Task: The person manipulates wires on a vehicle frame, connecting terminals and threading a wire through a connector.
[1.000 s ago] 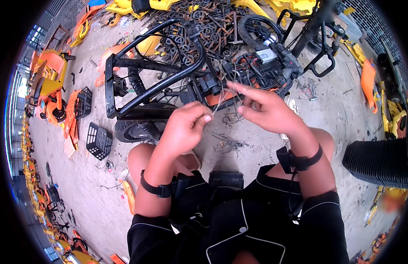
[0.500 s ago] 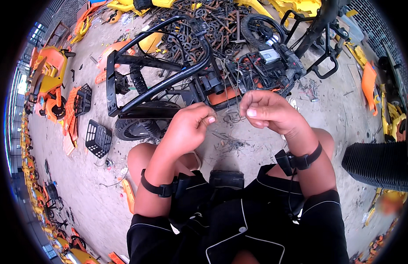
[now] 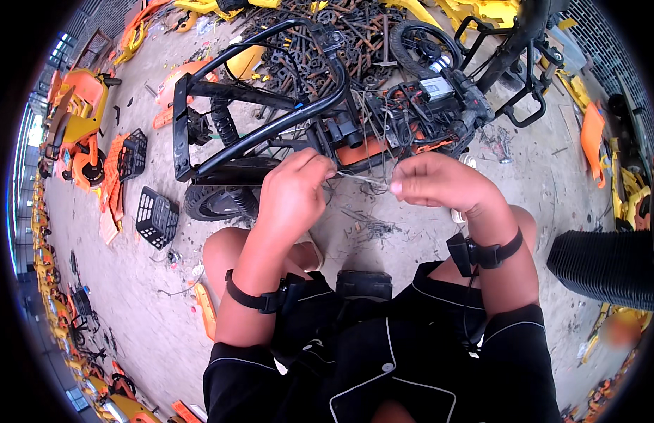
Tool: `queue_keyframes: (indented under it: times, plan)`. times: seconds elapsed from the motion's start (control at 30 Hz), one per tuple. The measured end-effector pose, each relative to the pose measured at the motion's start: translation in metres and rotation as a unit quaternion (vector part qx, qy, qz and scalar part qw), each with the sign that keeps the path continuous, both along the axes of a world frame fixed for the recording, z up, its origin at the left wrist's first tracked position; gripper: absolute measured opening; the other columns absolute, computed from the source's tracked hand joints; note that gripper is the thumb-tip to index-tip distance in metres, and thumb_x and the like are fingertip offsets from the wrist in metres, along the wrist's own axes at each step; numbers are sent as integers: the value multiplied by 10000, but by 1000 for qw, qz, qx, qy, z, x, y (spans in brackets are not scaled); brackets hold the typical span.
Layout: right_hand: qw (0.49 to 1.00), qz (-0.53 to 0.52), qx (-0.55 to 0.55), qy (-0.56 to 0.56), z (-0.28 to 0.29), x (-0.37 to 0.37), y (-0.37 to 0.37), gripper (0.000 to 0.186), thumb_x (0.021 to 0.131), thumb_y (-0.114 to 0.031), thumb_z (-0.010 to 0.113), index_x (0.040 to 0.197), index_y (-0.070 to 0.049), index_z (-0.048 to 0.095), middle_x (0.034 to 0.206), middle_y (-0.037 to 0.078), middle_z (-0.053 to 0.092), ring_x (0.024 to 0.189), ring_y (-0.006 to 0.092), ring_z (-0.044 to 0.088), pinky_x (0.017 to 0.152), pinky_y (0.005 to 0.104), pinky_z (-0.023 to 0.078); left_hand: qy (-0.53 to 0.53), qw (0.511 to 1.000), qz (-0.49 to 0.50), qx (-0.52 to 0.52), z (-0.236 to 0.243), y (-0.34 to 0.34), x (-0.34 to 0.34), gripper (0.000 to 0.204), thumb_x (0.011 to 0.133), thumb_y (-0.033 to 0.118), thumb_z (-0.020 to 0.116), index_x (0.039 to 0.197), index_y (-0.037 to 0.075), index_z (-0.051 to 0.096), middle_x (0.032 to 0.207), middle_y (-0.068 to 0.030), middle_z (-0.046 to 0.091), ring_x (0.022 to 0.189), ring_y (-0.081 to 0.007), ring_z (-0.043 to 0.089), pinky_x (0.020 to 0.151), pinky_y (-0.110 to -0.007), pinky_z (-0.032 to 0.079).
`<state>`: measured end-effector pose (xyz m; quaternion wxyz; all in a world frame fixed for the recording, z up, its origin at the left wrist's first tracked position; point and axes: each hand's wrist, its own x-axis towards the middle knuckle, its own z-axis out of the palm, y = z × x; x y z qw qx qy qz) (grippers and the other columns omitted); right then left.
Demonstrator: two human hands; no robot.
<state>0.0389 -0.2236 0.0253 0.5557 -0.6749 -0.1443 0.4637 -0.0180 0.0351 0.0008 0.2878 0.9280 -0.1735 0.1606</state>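
Between my hands runs a thin, pale wire (image 3: 361, 178). My left hand (image 3: 293, 189) is closed, its thumb and forefinger pinching one end. At the other end, the fingertips of my right hand (image 3: 443, 185) are pressed together on the wire. Just beyond them lies a partly stripped scooter with a black tubular frame (image 3: 267, 132) and an orange part (image 3: 362, 151) under the frame. Loose cables (image 3: 375, 127) hang down from its exposed wiring toward my hands. Whether the wire joins those cables, I cannot tell.
Rusty metal parts (image 3: 306, 63) are heaped behind the scooter. Black plastic baskets (image 3: 157, 217) and orange panels (image 3: 114, 187) lie at left. On the right stands a ribbed black stack (image 3: 602, 269). Wire scraps (image 3: 369, 225) litter the concrete between my feet.
My right hand has turned and its fingers have drawn together, while my left hand has risen slightly. The wire between them now shows as a nearly straight line.
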Motion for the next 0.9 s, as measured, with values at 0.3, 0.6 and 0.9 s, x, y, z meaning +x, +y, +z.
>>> queue_keyframes:
  times: [0.3,0.6,0.9]
  plan:
    - [959,-210,177,66,-29,6,12,196,945,-219,639,978,-26,626,728,-2,542,601,78,485,524,225,374,71,985,3,-158,-6,9,3,61,879,8,635,936,12,654,841,-111,637,753,-271,608,692,-336,492]
    - [946,-299,113,-56,-39,14,6,229,916,-158,647,1105,-28,642,891,16,657,721,87,564,611,235,444,281,898,9,-339,-15,-1,0,159,989,139,596,997,-1,671,813,10,590,703,-63,500,634,-225,434]
    - [955,-232,184,-21,-55,-22,49,347,977,-278,619,1230,-43,644,1054,30,677,924,108,594,751,260,461,332,833,-25,-442,-24,-23,3,171,1000,175,586,1030,21,655,816,9,611,674,-49,513,591,-200,433]
